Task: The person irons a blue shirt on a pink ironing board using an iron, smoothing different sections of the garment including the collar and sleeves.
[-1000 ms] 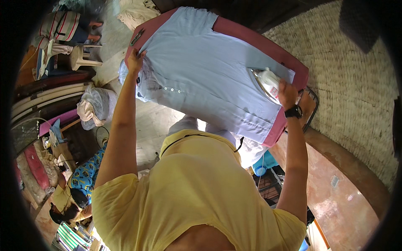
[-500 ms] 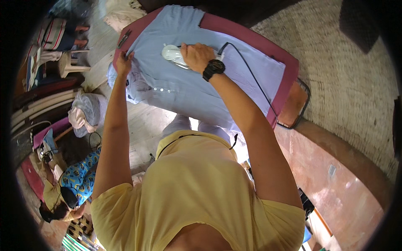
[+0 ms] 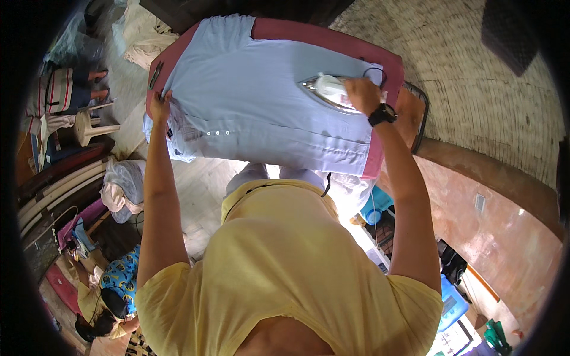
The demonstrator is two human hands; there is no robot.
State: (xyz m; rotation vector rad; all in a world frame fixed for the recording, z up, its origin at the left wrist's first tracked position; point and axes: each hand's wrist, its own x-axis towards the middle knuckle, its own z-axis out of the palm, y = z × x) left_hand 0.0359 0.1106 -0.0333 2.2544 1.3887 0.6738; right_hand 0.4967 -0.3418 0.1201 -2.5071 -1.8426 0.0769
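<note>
While the right grip (image 3: 363, 95) clamps the iron (image 3: 332, 89), the left grip (image 3: 160, 108) pinches the blue shirt (image 3: 249, 83).

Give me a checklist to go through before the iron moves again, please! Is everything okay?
1. Right hand on the iron: ok, fingers wrapped around its handle.
2. Left hand away from the iron: ok, it is at the blue shirt's left edge, far across the board.
3. Small dark tool out of the iron's way: ok, it lies at the board's left end.
4. Shirt smooth all over: not ok, little puckers show near its lower right corner.
5. Iron hot or cool: cannot tell, the picture doesn't show heat.
</note>
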